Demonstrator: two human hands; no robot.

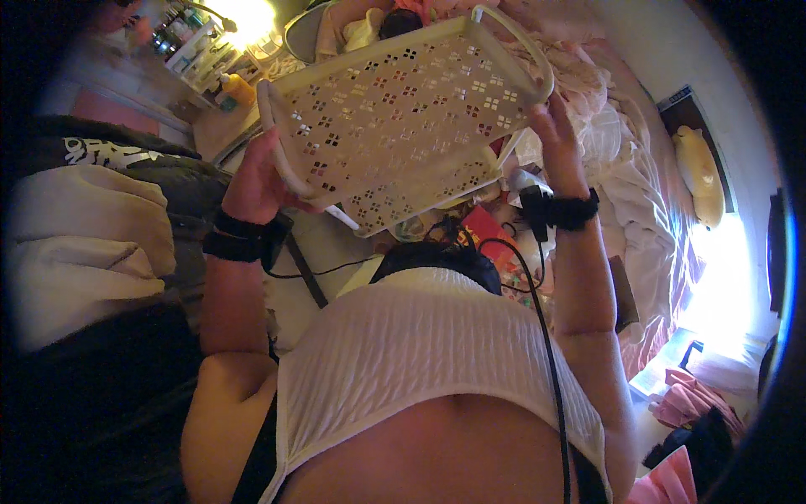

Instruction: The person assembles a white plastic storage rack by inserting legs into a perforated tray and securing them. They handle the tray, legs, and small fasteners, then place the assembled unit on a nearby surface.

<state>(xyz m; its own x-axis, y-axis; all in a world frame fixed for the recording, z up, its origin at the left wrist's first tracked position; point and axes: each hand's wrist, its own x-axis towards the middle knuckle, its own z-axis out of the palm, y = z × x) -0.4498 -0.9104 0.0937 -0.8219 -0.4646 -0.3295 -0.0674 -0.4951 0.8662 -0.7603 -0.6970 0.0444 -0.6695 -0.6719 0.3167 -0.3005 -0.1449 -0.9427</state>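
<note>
In front of me I hold up a pale plastic basket shelf [382, 113] with a pattern of small cut-out holes and a looped handle at each short end. A second perforated tier [403, 202] shows below it; whether the two are joined I cannot tell. My left hand [254, 178] grips the left end beside its handle, fingers partly hidden by the frame. At the right end, my right hand [556, 139] is closed around the edge under the other handle. The upper tier is tilted, and nothing lies in it.
Rumpled pink bedding [630, 227] covers the right side, with a yellow plush toy [698, 176] by the wall. Clothes [92, 218] are piled at left. A bright lamp [243, 21] and an orange bottle [238, 88] stand far left. A black cable [546, 336] hangs near my right arm.
</note>
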